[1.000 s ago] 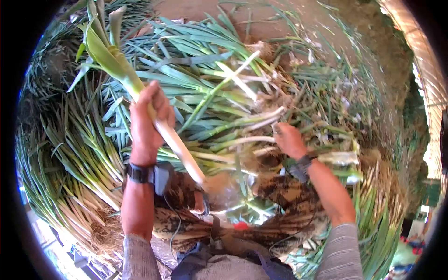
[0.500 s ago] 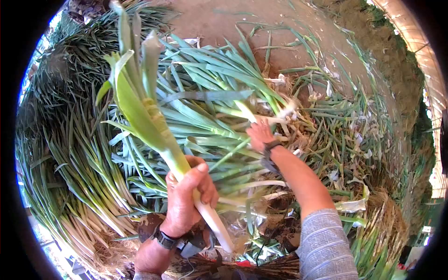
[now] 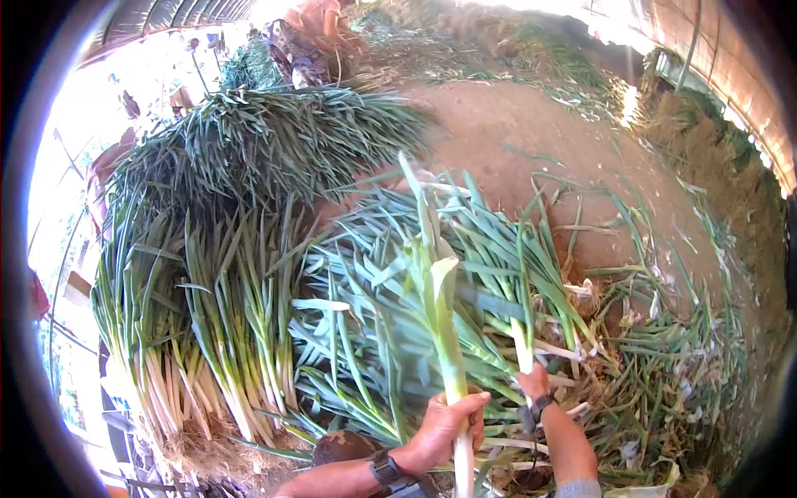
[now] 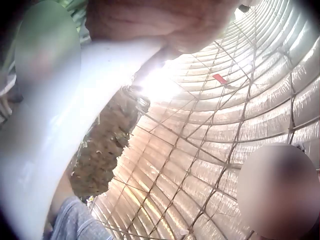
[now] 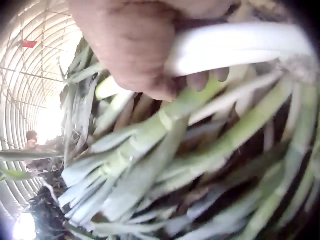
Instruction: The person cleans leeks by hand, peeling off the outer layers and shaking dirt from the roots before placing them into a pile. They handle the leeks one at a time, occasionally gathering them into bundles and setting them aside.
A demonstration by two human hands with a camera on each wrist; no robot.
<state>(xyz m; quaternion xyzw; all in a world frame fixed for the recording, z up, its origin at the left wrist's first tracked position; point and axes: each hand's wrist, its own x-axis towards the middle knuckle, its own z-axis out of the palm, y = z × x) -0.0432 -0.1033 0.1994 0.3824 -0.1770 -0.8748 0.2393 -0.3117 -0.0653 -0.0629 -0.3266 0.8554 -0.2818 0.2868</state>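
Note:
My left hand (image 3: 444, 432) grips a large peeled green onion (image 3: 450, 365) by its white stalk, leaves pointing up and away. In the left wrist view that white stalk (image 4: 65, 110) crosses close to the lens below the hand (image 4: 160, 22). My right hand (image 3: 534, 383) is down at the near right of the loose heap of green onions (image 3: 357, 282). Its fingers curl round the white stalk (image 5: 240, 47) of another green onion in the right wrist view, where the hand (image 5: 130, 50) lies just above other stalks.
Upright bundles of green onions (image 3: 241, 332) stand to the left, roots toward me. Behind them lies a long dark-leaved pile (image 3: 266, 149), with a person (image 3: 307, 41) beyond it. Trimmed leaves and peelings (image 3: 664, 382) litter the right side. Bare earth floor (image 3: 498, 133) shows at the back.
My right hand has reached forward from the near stalks to one in the heap and grips it. The left hand still holds its green onion, now more upright. The head view has tilted up.

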